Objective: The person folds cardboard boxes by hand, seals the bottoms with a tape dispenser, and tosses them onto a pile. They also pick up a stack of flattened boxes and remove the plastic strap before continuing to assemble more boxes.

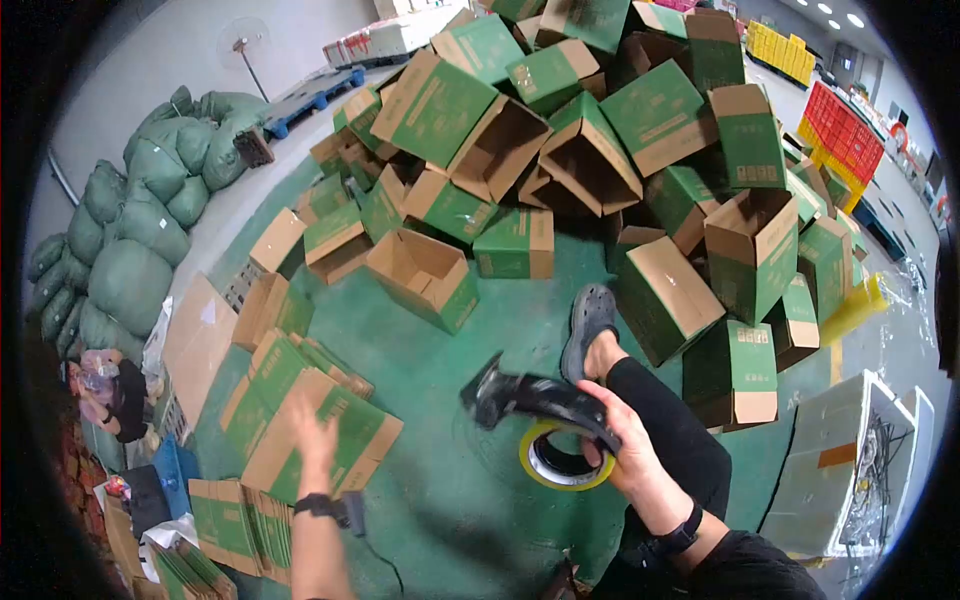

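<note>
My right hand point(627, 440) is wrapped round a black tape dispenser point(540, 398), with a roll of tape point(532, 458) with a yellow rim hanging below the handle. The dispenser is held in the air over the green floor. On the left, my left hand point(314, 440) is slightly blurred, its fingers stretched out over a folded-flat green and brown cardboard box point(358, 432). Nothing shows in its grasp. The flat box rests against more folded boxes point(262, 385).
A large pile of opened green cardboard boxes point(655, 110) fills the far side. Bundled flat cartons point(225, 525) stand at lower left, near green sacks point(130, 285). White foam containers point(825, 480) stand at right. My foot in a grey clog point(592, 325) is on the floor point(440, 370).
</note>
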Demonstrator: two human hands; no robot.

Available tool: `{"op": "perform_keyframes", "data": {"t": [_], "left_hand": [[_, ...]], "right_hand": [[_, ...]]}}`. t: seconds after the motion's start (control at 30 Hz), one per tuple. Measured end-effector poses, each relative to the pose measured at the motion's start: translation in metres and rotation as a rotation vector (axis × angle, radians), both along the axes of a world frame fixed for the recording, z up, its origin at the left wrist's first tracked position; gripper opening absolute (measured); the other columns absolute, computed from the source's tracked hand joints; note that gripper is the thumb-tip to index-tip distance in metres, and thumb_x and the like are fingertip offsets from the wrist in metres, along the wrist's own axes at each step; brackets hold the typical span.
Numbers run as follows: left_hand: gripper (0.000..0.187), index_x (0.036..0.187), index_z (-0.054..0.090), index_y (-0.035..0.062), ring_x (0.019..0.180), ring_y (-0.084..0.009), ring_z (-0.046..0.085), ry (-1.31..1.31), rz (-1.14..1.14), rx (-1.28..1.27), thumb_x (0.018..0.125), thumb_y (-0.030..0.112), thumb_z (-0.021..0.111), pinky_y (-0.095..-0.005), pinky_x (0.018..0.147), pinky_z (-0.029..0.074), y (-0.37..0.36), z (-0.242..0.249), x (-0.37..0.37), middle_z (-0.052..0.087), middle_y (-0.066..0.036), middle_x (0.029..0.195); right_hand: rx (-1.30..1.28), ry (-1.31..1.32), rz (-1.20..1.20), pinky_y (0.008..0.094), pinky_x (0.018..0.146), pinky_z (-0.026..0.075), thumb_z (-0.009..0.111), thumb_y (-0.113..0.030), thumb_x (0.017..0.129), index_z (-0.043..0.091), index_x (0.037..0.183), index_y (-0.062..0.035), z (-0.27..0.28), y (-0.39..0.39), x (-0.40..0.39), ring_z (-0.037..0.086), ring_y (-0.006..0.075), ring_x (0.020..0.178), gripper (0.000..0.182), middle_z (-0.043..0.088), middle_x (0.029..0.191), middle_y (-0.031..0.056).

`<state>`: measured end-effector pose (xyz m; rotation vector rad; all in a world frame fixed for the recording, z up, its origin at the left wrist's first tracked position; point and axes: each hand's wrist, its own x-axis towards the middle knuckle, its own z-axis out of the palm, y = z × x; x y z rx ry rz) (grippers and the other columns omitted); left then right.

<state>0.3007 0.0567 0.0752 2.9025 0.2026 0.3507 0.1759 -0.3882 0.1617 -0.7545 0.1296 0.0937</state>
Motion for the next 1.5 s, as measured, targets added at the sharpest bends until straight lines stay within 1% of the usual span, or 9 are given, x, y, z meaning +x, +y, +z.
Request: {"op": "perform_keyframes", "data": {"t": [0.13,0.3,0.63,0.77,1.03,1.23,1.3,1.43,1.5], "left_hand": [[0.104,0.139,0.007,0.011,0.133,-0.0288,0.008,0.291,0.338,0.229,0.061,0.017,0.075,-0.0573,0.099,0.022,0.082,-0.014,-0.019,0.003,-0.009,0.145],[0.102,0.138,0.013,0.0093,0.133,-0.0308,0.008,0.193,0.213,0.235,0.058,0.017,0.076,-0.0592,0.098,0.019,0.091,-0.043,-0.042,0.01,-0.013,0.144],[0.022,0.083,0.063,0.0088,0.078,-0.0266,0.052,0.126,-0.189,0.021,0.061,0.003,0.063,-0.0369,0.065,0.047,0.012,-0.021,-0.204,0.05,-0.007,0.078],[0.006,0.073,0.058,0.0079,0.078,-0.0244,0.052,0.201,-0.342,-0.077,0.067,0.009,0.055,-0.0381,0.061,0.047,-0.039,0.014,-0.26,0.046,-0.007,0.077],[0.02,0.077,0.063,0.006,0.088,-0.0275,0.051,0.059,-0.316,-0.115,0.067,0.023,0.068,-0.0421,0.082,0.038,-0.024,0.02,-0.277,0.056,-0.005,0.084],[0.041,0.111,0.048,0.0054,0.106,-0.0305,0.044,-0.175,0.524,-0.201,0.08,0.027,0.062,-0.0429,0.095,0.029,0.028,-0.032,-0.327,0.044,-0.02,0.114],[0.045,0.118,0.039,0.0037,0.107,-0.0263,0.043,-0.322,0.587,-1.005,0.083,0.024,0.059,-0.0379,0.093,0.032,0.013,-0.037,-0.33,0.044,-0.017,0.115],[0.043,0.119,0.036,0.0031,0.107,-0.0224,0.043,-0.312,0.535,-1.03,0.084,0.019,0.056,-0.0352,0.093,0.033,0.011,-0.035,-0.339,0.045,-0.015,0.115],[0.043,0.118,0.038,0.0024,0.107,-0.0216,0.044,-0.229,0.517,-0.989,0.083,0.018,0.058,-0.0346,0.093,0.034,0.014,-0.031,-0.355,0.046,-0.015,0.114]], "right_hand": [[0.687,0.112,0.282,0.0284,0.071,0.036,0.048,-0.064,0.074,0.045,0.117,-0.0045,-0.051,0.037,0.01,0.041,0.0139,0.069,0.073,0.052,0.088,0.0042],[0.671,0.264,0.391,0.0368,0.088,0.037,0.051,-0.041,0.083,0.048,0.11,-0.0052,-0.079,0.083,0.003,0.049,0.0241,0.096,0.045,0.056,0.096,0.0085],[-0.496,-0.05,0.342,0.0337,0.078,0.043,0.07,-0.022,0.07,0.048,0.111,0.0027,-0.031,0.12,-0.004,0.056,0.0213,0.079,0.053,0.058,0.086,0.0091],[-1.506,-0.929,0.279,0.038,0.079,0.037,0.075,-0.028,0.062,0.051,0.084,0.0037,-0.067,0.136,-0.007,0.048,0.0347,0.08,0.045,0.053,0.082,0.0164],[-1.57,-0.61,1.088,0.0396,0.079,0.039,0.069,-0.058,0.056,0.052,0.082,0.0019,-0.1,0.165,-0.039,0.054,0.0315,0.087,0.067,0.058,0.082,0.0134],[-1.094,-0.142,1.228,0.0378,0.086,0.04,0.075,-0.047,0.059,0.046,0.114,0.0037,-0.094,0.166,-0.037,0.049,0.0358,0.103,0.08,0.052,0.104,0.0288],[-1.427,-0.356,1.03,0.0385,0.086,0.04,0.075,-0.049,0.057,0.048,0.107,0.0046,-0.073,0.17,-0.036,0.05,0.0343,0.103,0.078,0.054,0.102,0.0255],[-1.766,-1.189,0.681,0.0366,0.073,0.04,0.07,-0.044,0.062,0.055,0.08,-0.0034,-0.103,0.178,-0.027,0.058,0.0293,0.068,0.047,0.059,0.065,0.0145],[-1.799,-1.086,0.806,0.0366,0.075,0.039,0.07,-0.041,0.062,0.055,0.079,-0.0036,-0.101,0.187,-0.026,0.058,0.0287,0.069,0.044,0.059,0.066,0.0134]]}}
